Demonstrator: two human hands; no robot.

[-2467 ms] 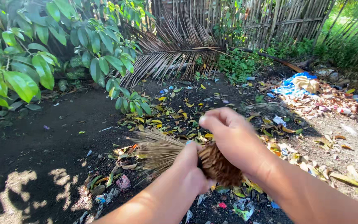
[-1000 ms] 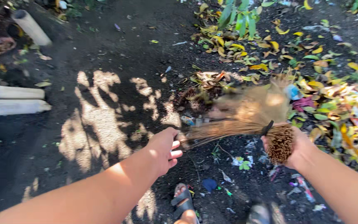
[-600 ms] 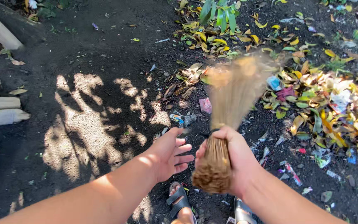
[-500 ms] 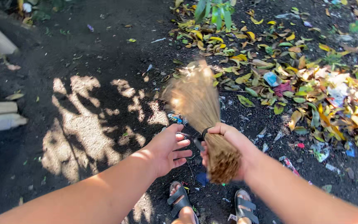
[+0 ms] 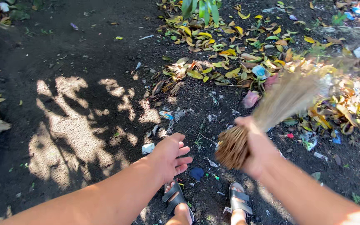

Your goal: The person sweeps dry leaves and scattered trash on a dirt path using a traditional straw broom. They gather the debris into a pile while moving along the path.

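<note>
Above dark soil, right hand (image 5: 258, 151) fingers clench the broom (image 5: 271, 114) — left hand (image 5: 169, 156) loosely open.

The broom (image 5: 271, 112) is tan at its bristles, darker brown at the bound end; leaves (image 5: 230, 62) far and right are yellow, green and brown; soil (image 5: 84, 62) is black with pale sun patches; sandals (image 5: 207, 200) are grey

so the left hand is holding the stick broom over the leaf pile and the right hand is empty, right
Sides are swapped. In the head view the right hand holds the stick broom over the leaf pile; the left hand is empty.
</note>
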